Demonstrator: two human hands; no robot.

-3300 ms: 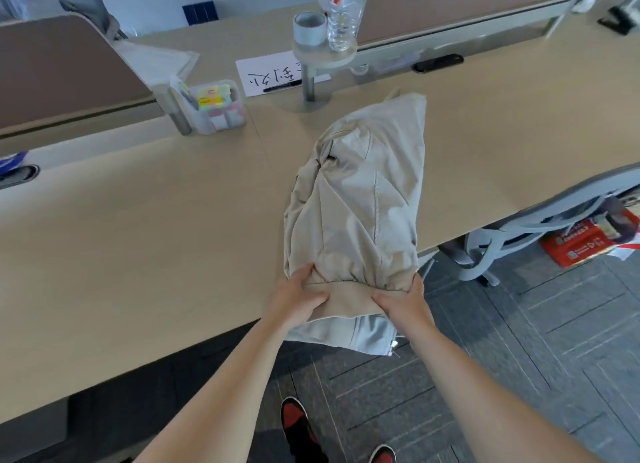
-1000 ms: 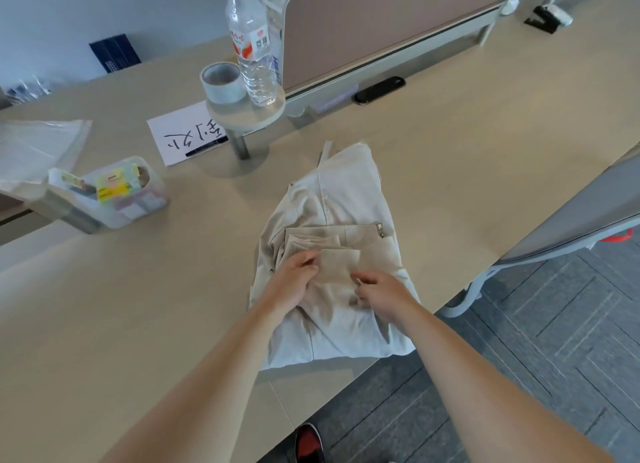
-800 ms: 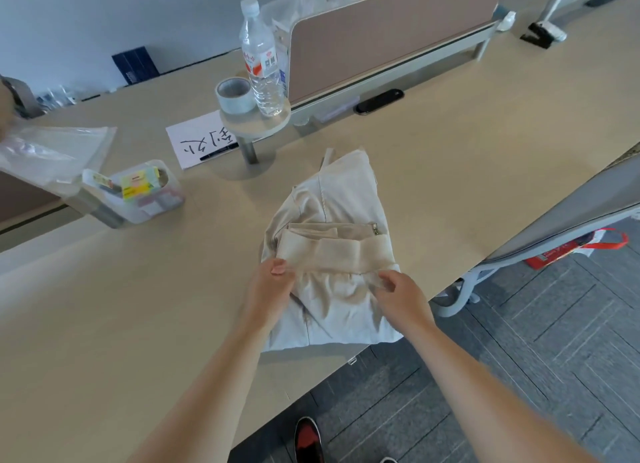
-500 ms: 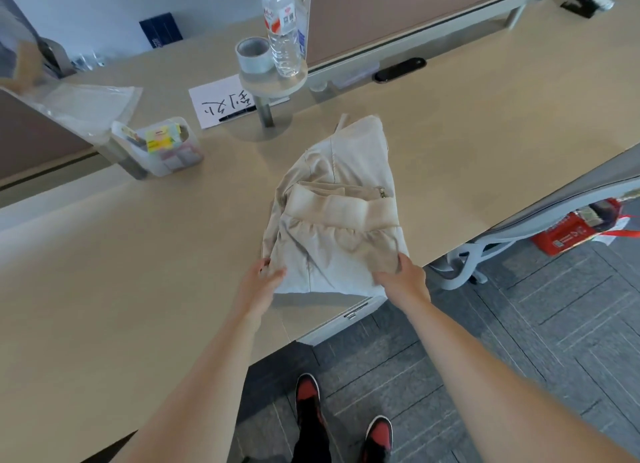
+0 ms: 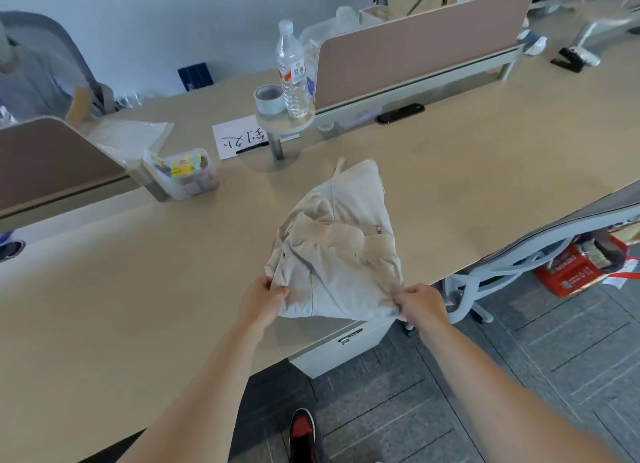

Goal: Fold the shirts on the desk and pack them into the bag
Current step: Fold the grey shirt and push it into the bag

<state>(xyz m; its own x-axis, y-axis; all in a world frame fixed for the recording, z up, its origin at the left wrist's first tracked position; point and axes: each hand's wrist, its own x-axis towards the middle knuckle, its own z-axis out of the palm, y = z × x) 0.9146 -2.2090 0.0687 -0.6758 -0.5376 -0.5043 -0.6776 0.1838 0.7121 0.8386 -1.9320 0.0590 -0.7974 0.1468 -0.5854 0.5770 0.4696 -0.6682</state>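
Single wide-angle head view: high over near table (image 5: pixel 104 306) edge, facing forward-down; left hand (image 5: pixel 261 301), right hand (image 5: pixel 417 303) close, lower centre.

A water bottle (image 5: pixel 293 71) and a roll of tape (image 5: pixel 269 99) stand side by side on a small round shelf (image 5: pixel 277 126) near the far edge of the counter (image 5: pixel 138 289) — a handwritten sheet of paper (image 5: pixel 239 142) lies just left of its post. A clear organizer box (image 5: pixel 183 173) sits further left. A brown divider panel (image 5: pixel 415 43) lines the far edge; a grey office chair (image 5: pixel 519 254) stands by the near right edge.
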